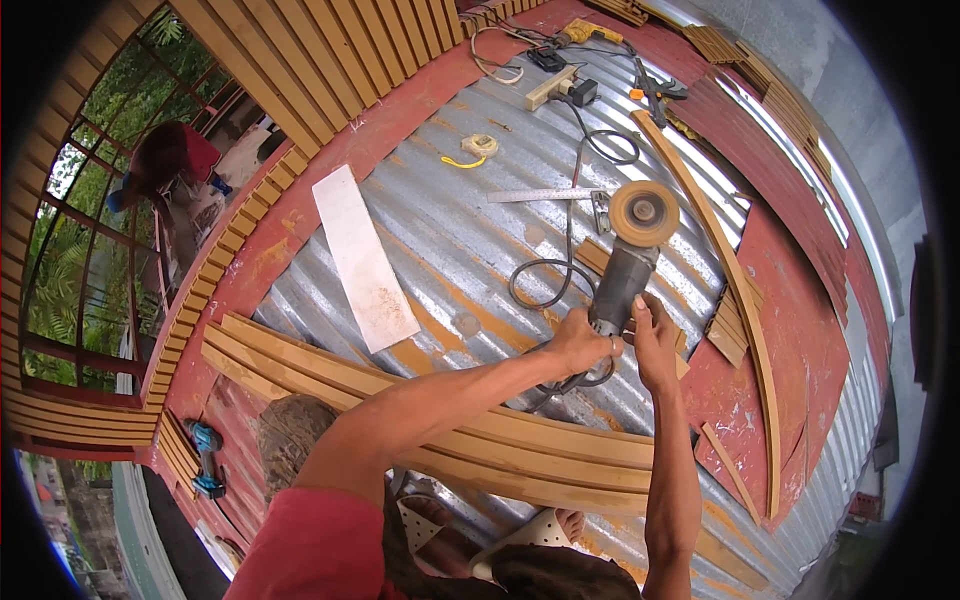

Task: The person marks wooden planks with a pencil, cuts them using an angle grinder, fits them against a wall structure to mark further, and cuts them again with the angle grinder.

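Observation:
Before me an angle grinder (622, 285) points away, its round, brownish disc at the far end. My left hand (585, 343) is wrapped round the grinder's rear end. Against the right side of its dark body rests my right hand (652, 345), fingers bent and partly hidden. A black cable (540, 302) loops over the corrugated metal sheet (455, 240) beside the tool. Just left of the disc lies a metal square (545, 196). Grooved tan slatted panels (430, 420) run beneath my forearms, and short slat pieces (594, 257) lie next to the grinder.
A white board (362, 262) and a tape measure (481, 147) lie to the left. Further off are an extension socket (552, 90), a yellow power drill (590, 33) and a clamp (652, 92). A long strip (725, 255) lies right; a blue drill (206, 455) lies left.

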Motion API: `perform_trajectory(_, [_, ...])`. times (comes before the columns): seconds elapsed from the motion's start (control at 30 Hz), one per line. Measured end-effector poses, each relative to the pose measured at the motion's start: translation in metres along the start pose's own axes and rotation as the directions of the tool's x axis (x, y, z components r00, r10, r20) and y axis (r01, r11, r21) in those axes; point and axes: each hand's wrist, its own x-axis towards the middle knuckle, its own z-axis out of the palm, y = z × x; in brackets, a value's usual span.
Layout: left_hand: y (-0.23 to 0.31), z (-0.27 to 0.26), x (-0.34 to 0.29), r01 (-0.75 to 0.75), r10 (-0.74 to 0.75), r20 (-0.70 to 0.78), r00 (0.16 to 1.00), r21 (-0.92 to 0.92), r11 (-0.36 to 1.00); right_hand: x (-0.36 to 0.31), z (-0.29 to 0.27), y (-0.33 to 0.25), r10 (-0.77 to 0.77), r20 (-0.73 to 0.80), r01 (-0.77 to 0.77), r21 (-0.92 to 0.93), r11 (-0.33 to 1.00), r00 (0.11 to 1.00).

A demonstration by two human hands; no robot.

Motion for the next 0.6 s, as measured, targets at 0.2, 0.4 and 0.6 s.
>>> perform_trajectory(0.2, [0.027,-0.139,0.077,-0.097,-0.01,-0.704,0.711,-0.112,0.989,-0.055,-0.013,0.001,0.129,-0.079,-0.104,0.256,0.961,0.989])
perform_trajectory(0.4, [0.045,-0.215,0.118,-0.16,-0.198,-0.819,0.539,-0.33,0.93,-0.104,-0.088,0.011,0.164,-0.338,-0.103,0.19,0.976,0.927])
perform_trajectory(0.6, [0.024,-0.31,0.164,-0.1,-0.226,-0.765,0.603,-0.353,0.93,-0.117,-0.108,0.011,0.134,-0.402,-0.12,0.059,0.991,0.906])
